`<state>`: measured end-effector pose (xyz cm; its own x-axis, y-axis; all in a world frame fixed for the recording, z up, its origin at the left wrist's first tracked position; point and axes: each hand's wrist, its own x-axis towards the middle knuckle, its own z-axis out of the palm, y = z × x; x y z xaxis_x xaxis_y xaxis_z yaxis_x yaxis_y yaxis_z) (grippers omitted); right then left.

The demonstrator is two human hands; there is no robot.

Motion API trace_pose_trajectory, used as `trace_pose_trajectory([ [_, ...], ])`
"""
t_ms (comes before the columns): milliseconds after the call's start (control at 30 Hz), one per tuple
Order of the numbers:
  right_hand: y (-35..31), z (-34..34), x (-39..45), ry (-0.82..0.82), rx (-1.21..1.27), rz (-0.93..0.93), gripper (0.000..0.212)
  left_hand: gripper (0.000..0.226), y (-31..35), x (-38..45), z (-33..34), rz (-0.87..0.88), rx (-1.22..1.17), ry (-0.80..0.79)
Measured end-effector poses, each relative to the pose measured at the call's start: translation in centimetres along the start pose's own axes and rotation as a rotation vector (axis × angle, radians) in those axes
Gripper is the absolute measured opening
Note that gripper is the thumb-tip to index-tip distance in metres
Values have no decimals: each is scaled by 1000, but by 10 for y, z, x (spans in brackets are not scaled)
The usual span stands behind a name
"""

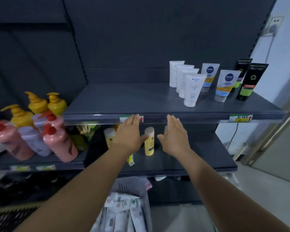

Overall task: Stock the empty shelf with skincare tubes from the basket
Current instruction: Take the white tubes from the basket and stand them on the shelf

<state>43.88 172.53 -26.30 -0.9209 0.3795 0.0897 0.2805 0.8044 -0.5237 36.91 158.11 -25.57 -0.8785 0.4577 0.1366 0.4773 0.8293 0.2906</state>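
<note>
In front of me the dark grey metal upper shelf (124,99) carries upright tubes at its right end: four white tubes (185,81), two white-and-yellow tubes with blue round logos (224,85) and two black tubes with green bands (248,81). The lower dark shelf (199,158) holds a yellow capped bottle (149,141).

1 head view, forward and down, near the shelf (157,101)
</note>
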Motion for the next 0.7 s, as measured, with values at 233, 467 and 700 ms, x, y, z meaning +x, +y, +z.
trace_pose_trajectory([
  [233, -49, 81, -52, -206, -3, -73, 80, 83, -86, -86, 12, -147, 43, -76],
  [467, -55, 163, -82, -435, -37, -107, 82, 81, -137, -138, 57, -305, 4, -196],
  [700, -29, 227, -91, -624, -80, -64, 82, 80, -171, -167, 121, -442, -24, -345],
])
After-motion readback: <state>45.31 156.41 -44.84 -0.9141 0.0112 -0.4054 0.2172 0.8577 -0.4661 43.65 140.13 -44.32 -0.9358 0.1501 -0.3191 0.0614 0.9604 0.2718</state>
